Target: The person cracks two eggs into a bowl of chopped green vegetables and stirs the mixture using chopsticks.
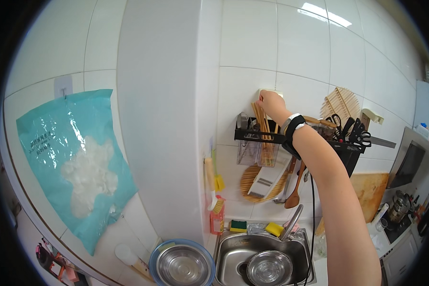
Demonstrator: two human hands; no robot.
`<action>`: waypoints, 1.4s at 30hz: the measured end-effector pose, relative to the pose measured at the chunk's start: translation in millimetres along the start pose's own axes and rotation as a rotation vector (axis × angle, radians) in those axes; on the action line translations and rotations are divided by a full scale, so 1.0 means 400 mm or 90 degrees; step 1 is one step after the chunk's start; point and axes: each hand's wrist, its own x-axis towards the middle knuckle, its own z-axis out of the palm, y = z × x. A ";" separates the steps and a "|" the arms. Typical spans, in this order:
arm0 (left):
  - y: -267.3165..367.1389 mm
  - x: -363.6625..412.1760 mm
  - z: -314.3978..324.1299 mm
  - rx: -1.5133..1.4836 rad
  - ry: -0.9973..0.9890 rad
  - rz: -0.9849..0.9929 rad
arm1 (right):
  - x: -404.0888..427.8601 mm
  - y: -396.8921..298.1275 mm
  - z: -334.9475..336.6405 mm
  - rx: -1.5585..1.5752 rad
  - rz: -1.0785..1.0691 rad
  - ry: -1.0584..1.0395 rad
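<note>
My right hand [271,103] reaches up to the wall rack, with a watch and a dark strap on the wrist. Its curled fingers pinch at the upper ends of the wooden chopsticks [261,119]; how many it grips is hidden. The chopsticks stand in a clear plastic holder [268,157] hung in the black rack [250,135]. Beside them is another clear compartment [248,152] with metal utensils. Behind the hand, a pale box-like fitting [277,93] on the tiles is partly covered. My left hand is out of view.
Scissors and knives [350,130] fill the rack's right end. Below hang a white grater [270,178] and a wooden spatula [294,196]. A steel sink [232,252] holds a metal basin [270,268]. A black cable [312,214] hangs beside my forearm. A pillar [161,125] stands left.
</note>
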 end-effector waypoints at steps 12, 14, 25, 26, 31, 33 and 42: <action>-0.015 0.005 -0.010 0.050 -0.025 0.026 | 0.026 0.030 -0.010 0.129 0.032 -0.069; -0.011 0.007 -0.012 0.047 -0.031 0.023 | 0.021 0.044 -0.032 0.169 0.060 -0.081; -0.012 0.010 -0.023 -0.004 -0.054 0.027 | -0.040 0.015 -0.161 0.368 0.208 -0.108; -0.015 0.010 -0.027 0.000 -0.061 0.042 | -0.039 0.015 -0.161 0.368 0.208 -0.107; -0.022 0.006 -0.039 0.007 -0.066 0.030 | -0.018 0.015 -0.154 0.111 0.157 -0.092; -0.025 -0.001 -0.044 0.000 -0.056 0.019 | -0.007 0.000 -0.157 0.077 0.141 -0.058; -0.018 -0.026 -0.061 -0.001 -0.069 -0.010 | -0.035 -0.117 -0.327 -0.082 -0.144 0.417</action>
